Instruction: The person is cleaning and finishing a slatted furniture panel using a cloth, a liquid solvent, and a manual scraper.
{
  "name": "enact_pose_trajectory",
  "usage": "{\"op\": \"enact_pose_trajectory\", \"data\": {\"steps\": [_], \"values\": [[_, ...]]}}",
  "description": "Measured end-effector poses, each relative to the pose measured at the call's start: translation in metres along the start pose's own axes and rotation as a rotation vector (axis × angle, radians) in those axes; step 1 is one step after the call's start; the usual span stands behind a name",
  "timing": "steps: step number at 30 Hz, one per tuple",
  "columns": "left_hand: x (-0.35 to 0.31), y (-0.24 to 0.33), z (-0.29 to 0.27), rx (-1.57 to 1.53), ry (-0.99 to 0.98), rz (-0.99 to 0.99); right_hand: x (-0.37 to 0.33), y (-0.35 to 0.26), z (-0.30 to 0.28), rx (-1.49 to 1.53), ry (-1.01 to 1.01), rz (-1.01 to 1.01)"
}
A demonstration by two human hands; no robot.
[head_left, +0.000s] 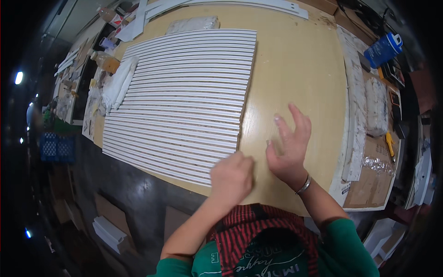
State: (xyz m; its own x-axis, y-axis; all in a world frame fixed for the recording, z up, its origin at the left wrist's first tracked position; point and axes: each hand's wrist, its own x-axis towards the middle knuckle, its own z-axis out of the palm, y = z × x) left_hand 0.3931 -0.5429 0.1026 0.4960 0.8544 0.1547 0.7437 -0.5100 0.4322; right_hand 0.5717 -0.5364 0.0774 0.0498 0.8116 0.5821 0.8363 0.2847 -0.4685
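Across the tan tabletop (300, 69), white strips (184, 94) are best kept parallel; the left hand (232, 177) is curled by their near right corner, its grip cannot be told; the right hand (291, 154) is spread, empty.

Left fingers (241, 162) curled, right fingers (301, 123) spread
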Motion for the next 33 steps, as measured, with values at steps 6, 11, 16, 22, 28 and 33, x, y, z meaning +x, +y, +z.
{"op": "enact_pose_trajectory", "data": {"steps": [6,11,16,22,28,33], "values": [[-0.002,-0.091,-0.005,0.047,0.296,-0.358,-0.049,0.028,0.016,0.131,-0.217,0.182],[-0.004,-0.034,0.027,0.023,0.262,-0.168,-0.1,0.007,0.038,0.304,-0.485,0.166],[-0.01,-0.078,0.009,-0.014,0.361,-0.293,-0.111,-0.017,0.049,0.392,-0.604,0.096],[-0.021,-0.025,0.023,-0.099,0.149,-0.125,-0.114,-0.02,0.056,0.32,-0.671,0.033],[-0.023,-0.056,0.014,-0.167,0.324,-0.373,-0.111,-0.022,0.056,0.317,-0.672,0.005],[-0.027,-0.051,0.017,-0.115,0.254,-0.247,-0.114,-0.02,0.056,0.31,-0.679,0.029]]}}
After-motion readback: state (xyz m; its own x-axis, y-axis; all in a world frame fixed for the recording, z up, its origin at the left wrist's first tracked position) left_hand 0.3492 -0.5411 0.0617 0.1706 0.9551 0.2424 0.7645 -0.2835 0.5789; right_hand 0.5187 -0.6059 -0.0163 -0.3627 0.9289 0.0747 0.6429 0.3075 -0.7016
